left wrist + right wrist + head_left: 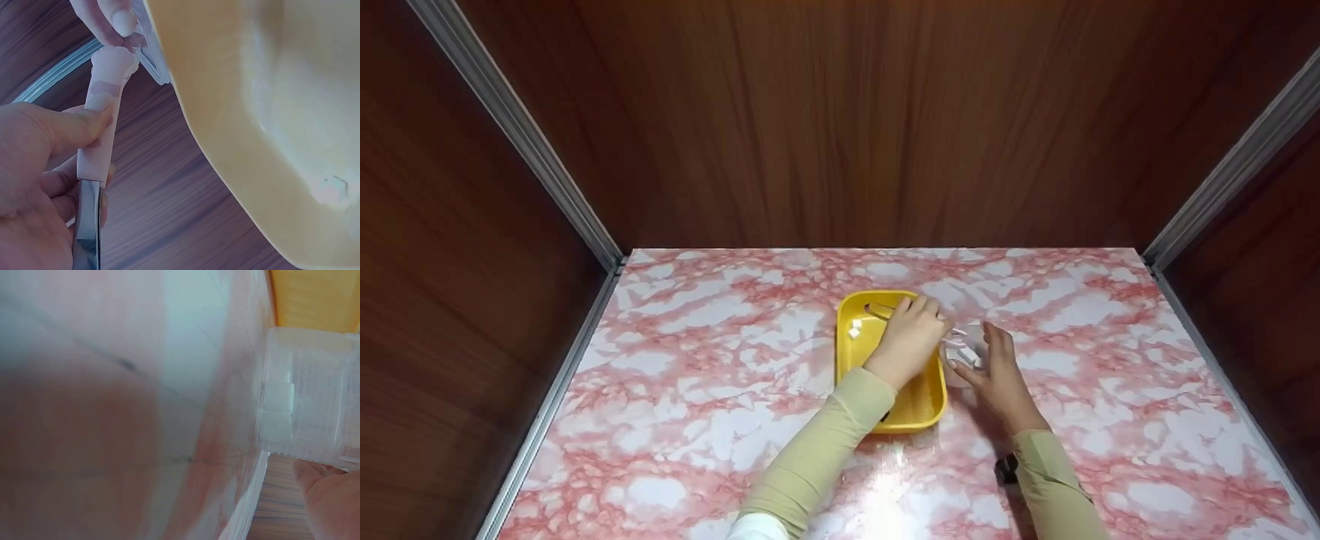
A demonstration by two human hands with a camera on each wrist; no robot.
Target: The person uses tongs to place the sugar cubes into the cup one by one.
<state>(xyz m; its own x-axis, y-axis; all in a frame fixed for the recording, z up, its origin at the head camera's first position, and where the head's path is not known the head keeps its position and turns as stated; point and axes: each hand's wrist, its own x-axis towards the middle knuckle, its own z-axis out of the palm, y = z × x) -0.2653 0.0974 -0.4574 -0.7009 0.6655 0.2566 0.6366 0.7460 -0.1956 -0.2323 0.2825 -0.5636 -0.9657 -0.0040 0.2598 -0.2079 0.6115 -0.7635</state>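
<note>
My left hand reaches over the yellow tray and grips metal tongs with pale pink ends. Their looped metal back end shows above the tray's far part. The pink ends reach the clear plastic container just right of the tray. My right hand holds that container between thumb and fingers. White blocks show through its clear wall. Two small white cubes lie at the left side of the tray. Whether a cube sits between the tongs' ends is hidden.
The tray and container stand on a red and white marbled tabletop. Brown wood-patterned panels enclose it at the back and both sides, with metal strips at the corners. A small black device sits at the right wrist.
</note>
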